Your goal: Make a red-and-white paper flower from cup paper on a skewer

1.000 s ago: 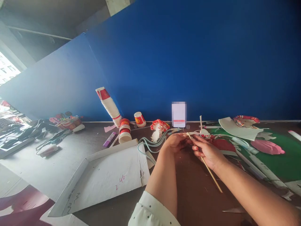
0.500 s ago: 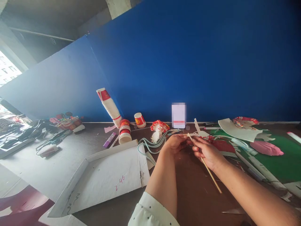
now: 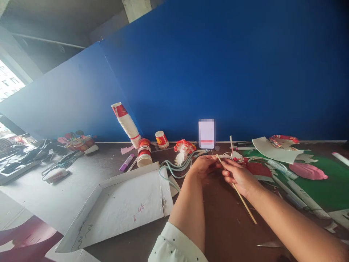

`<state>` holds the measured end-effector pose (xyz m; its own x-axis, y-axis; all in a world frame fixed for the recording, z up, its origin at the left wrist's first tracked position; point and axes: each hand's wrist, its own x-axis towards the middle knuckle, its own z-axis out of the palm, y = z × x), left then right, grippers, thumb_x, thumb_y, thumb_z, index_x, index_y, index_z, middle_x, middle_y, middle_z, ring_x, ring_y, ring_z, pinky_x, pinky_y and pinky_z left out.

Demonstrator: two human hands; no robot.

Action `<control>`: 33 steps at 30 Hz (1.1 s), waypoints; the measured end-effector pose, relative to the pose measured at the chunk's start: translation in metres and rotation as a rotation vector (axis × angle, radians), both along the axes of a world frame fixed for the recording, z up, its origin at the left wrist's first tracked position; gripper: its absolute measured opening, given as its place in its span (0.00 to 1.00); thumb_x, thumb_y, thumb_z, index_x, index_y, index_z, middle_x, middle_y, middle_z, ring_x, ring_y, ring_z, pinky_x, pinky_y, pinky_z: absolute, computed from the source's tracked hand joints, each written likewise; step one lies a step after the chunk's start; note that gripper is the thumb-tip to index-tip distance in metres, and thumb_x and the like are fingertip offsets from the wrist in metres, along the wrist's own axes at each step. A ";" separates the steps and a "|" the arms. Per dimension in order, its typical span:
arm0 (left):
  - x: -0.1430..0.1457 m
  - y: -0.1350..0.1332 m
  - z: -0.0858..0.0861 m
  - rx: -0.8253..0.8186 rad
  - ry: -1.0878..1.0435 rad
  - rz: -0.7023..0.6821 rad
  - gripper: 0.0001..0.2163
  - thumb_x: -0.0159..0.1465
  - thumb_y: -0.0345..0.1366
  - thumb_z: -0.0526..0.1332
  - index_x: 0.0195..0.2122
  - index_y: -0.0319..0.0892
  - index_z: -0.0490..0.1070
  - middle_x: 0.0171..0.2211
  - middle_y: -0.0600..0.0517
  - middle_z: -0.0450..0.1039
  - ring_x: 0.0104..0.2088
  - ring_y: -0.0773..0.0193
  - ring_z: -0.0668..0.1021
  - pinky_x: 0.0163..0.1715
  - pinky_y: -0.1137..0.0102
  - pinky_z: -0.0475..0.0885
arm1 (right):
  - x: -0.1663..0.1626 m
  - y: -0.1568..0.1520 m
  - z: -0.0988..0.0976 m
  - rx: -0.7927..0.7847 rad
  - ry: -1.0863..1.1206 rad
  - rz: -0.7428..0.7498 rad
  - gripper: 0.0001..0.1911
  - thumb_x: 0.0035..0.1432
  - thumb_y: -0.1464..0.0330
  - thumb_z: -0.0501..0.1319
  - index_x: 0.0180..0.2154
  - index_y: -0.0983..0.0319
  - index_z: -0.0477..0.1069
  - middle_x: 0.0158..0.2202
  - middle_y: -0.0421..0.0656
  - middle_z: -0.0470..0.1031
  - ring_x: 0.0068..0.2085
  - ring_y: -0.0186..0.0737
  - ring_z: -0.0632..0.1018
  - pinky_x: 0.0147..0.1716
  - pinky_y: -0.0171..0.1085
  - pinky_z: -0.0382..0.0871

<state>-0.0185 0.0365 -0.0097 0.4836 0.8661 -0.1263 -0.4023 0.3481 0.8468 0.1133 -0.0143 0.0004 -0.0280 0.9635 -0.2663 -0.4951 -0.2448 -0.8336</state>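
Note:
My right hand (image 3: 241, 178) is closed round a thin wooden stick (image 3: 245, 205), which slants down toward me. The stick's upper end lies by the fingertips of my left hand (image 3: 203, 166). My left fingers are pinched together at one end of a narrow white paper piece (image 3: 231, 143), which reaches past the stick and has a strip standing up. The fingers partly hide where paper and stick meet. Just beyond my left hand sits a red-and-white paper flower shape (image 3: 185, 147), next to looped pale cables (image 3: 174, 167).
A shallow white box lid (image 3: 122, 207) lies left of my arms. Behind it are stacked paper cups (image 3: 128, 125), a single cup (image 3: 161, 139) and a purple glue stick (image 3: 127, 162). Markers, paper scraps and a pink cut-out (image 3: 308, 171) cover the green mat (image 3: 332, 182). A pointed blade (image 3: 269, 245) lies near my right forearm.
The white paper strip beyond my right fingers has swung from leaning left to nearly upright. Both hands and the stick stay almost where they were.

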 end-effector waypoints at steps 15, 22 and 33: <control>-0.001 0.000 0.000 0.000 -0.034 -0.006 0.12 0.53 0.37 0.71 0.32 0.33 0.74 0.25 0.51 0.71 0.27 0.71 0.73 0.38 0.72 0.69 | 0.001 -0.001 0.003 -0.005 -0.012 0.017 0.05 0.55 0.74 0.63 0.35 0.62 0.76 0.28 0.43 0.76 0.17 0.22 0.64 0.10 0.19 0.48; 0.000 -0.001 0.000 -0.009 0.025 0.050 0.12 0.53 0.36 0.72 0.30 0.32 0.75 0.24 0.50 0.72 0.26 0.69 0.74 0.41 0.68 0.69 | -0.002 -0.003 0.005 -0.020 -0.049 0.011 0.04 0.55 0.73 0.63 0.35 0.62 0.75 0.29 0.42 0.75 0.17 0.21 0.64 0.10 0.19 0.48; 0.003 0.001 0.001 -0.081 0.042 0.098 0.03 0.57 0.27 0.67 0.31 0.32 0.75 0.26 0.48 0.74 0.26 0.69 0.76 0.35 0.72 0.73 | -0.001 0.000 -0.002 -0.019 -0.222 -0.030 0.08 0.53 0.69 0.64 0.38 0.61 0.74 0.27 0.39 0.71 0.19 0.22 0.64 0.12 0.21 0.47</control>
<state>-0.0156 0.0378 -0.0085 0.3899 0.8951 -0.2161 -0.4023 0.3766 0.8345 0.1124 -0.0143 -0.0020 0.0625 0.9577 -0.2809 -0.3069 -0.2494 -0.9185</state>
